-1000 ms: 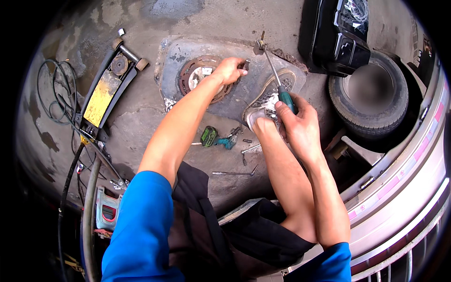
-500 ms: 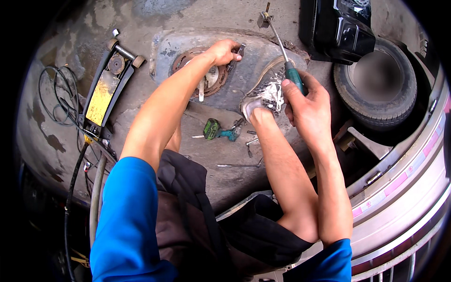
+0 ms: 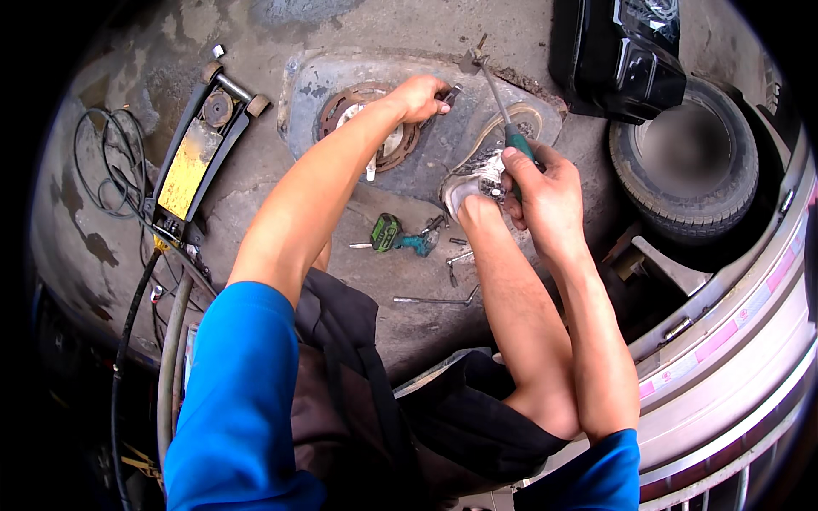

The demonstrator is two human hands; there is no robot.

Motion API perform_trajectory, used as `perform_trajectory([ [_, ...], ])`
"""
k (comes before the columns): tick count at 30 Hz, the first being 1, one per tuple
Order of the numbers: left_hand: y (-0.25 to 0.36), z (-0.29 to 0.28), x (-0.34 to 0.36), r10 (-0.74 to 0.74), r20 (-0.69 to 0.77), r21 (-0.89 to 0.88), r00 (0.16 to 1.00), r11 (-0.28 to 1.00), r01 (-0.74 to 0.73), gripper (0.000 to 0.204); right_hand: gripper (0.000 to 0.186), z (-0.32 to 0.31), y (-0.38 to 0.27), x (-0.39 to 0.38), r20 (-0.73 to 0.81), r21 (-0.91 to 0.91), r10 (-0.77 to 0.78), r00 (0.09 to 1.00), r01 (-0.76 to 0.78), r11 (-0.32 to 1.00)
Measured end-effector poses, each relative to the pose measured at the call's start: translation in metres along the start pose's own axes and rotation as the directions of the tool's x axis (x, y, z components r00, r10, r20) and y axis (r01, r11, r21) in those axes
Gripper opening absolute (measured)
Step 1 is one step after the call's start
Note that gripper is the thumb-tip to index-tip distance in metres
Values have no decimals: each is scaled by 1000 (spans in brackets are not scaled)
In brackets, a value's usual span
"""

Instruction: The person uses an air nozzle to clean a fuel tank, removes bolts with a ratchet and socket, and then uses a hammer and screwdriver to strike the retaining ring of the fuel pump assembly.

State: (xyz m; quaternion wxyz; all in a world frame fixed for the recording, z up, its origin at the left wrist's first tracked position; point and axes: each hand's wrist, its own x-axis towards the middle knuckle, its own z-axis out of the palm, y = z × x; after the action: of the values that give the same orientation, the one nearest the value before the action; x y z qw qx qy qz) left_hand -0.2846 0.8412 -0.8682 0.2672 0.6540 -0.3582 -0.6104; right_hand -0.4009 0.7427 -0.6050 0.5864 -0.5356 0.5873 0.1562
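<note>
A grey metal tank (image 3: 302,102) with a rusty ring (image 3: 394,159) round its opening lies on the ground before me. My left hand (image 3: 423,99) reaches over the tank, fingers closed on a short dark metal piece (image 3: 455,91) at the ring's right; its far end is hard to make out. In my right hand (image 3: 547,194) is a green-handled tool (image 3: 516,141), its thin shaft running up to a small metal block (image 3: 471,61), which appears above the tank's far side. My shoed foot (image 3: 467,189) rests at the tank's near right edge.
A cordless drill (image 3: 413,243) and a thin metal bar (image 3: 430,300) lie on the ground nearer me. To the left stand a yellow floor jack (image 3: 189,162) and a coiled cable (image 3: 106,170). A black tank-like container (image 3: 613,64), a tyre (image 3: 682,209) and a bumper (image 3: 724,375) are on the right.
My right hand has shifted slightly left, and the tool's block end has come down nearer the tank. My left hand has moved a little right with the metal piece, which has turned.
</note>
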Motion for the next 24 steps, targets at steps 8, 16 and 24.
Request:
perform_trajectory([
  [8, 6, -1, -1, -12, -3, -2, 1000, 1000, 12, 39, 29, 3, 18, -4, -75, 33, -110, 991, 113, 993],
  [16, 3, 6, 3, -4, -27, 1, 1000, 1000, 4, 41, 28, 1, 7, -7, -68, -3, -21, 997, 21, 1000],
  [24, 9, 4, -2, 28, -25, 70, 999, 997, -26, 38, 28, 7, 16, -6, 60, -58, 153, 986, -150, 987],
])
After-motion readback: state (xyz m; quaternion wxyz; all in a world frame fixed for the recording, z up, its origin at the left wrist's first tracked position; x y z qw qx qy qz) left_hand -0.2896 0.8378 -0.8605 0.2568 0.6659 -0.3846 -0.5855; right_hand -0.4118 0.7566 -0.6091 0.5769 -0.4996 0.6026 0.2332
